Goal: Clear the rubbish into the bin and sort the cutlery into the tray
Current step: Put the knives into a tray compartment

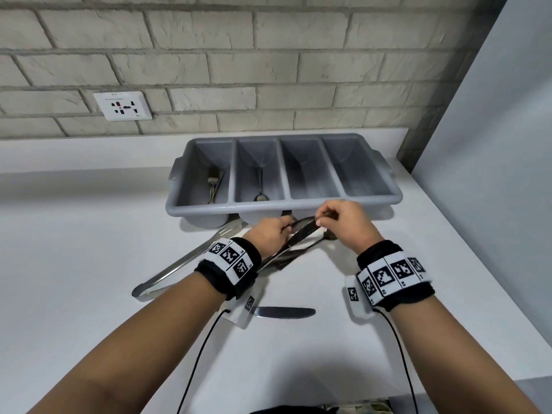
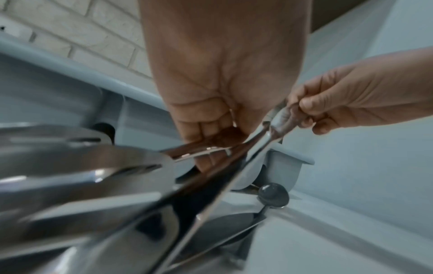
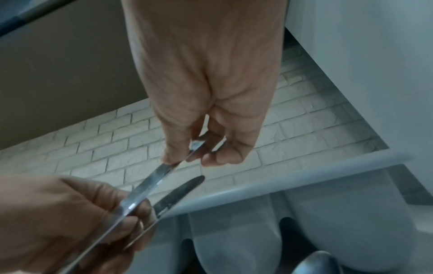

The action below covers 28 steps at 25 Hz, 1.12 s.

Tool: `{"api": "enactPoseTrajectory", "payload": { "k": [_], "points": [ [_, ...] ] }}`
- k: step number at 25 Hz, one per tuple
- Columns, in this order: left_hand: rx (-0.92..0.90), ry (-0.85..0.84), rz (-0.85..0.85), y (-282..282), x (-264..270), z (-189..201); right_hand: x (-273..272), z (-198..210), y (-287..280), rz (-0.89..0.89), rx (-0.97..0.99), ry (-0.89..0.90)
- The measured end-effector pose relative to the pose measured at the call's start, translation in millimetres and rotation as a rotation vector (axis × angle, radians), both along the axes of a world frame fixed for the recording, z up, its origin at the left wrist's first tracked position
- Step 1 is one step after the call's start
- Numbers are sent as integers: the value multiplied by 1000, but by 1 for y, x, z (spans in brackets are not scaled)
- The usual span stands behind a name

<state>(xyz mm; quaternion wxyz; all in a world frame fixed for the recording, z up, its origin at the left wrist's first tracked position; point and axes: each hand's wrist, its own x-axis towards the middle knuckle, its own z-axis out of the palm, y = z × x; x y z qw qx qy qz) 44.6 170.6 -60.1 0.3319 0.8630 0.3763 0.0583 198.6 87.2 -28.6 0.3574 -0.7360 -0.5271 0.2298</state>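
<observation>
- Left hand (image 1: pixel 270 234): fingers curled round a bundle of knives (image 1: pixel 298 237), held just in front of the tray's near wall, above the surface (image 1: pixel 89 234).
- Right hand (image 1: pixel 346 225): thumb and fingertips pinch the upper end of one knife (image 3: pixel 150 183) in that bundle; a second blade (image 3: pixel 178 192) lies beside it.
- Grey cutlery tray (image 1: pixel 313 204), four compartments, stands against the brick wall (image 1: pixel 268 55). Leftmost compartment: forks (image 1: pixel 213 186). Second from left: a spoon (image 1: pixel 260 189). Other two: contents not visible.
- On the surface: metal tongs (image 1: pixel 185 258) left of the hands; a spoon (image 2: pixel 273 196) beneath them; a lone knife (image 1: pixel 283 312) nearer the person.
- Bin: not in view.
</observation>
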Motion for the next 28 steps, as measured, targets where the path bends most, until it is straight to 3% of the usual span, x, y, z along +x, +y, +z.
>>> {"api": "enactPoseTrajectory", "payload": {
  "k": [6, 11, 15, 23, 26, 28],
  "points": [
    [-323, -420, 29, -3, 13, -6, -6, 2, 9, -74, 219, -42],
    [-477, -564, 90, -10, 15, 7, -13, -2, 16, -89, 278, 198],
    [-419, -605, 24, -6, 15, 10, -16, 13, 25, -144, 380, 386],
    [-109, -450, 14, 1, 10, 4, 1, 47, 30, -328, 563, 560],
    [-21, -444, 28, 0, 15, 11, 3, 51, 30, -287, 483, 545],
    [-138, -492, 70, 3, 19, 13, 10, 58, 30, -223, 304, 405]
  ]
}}
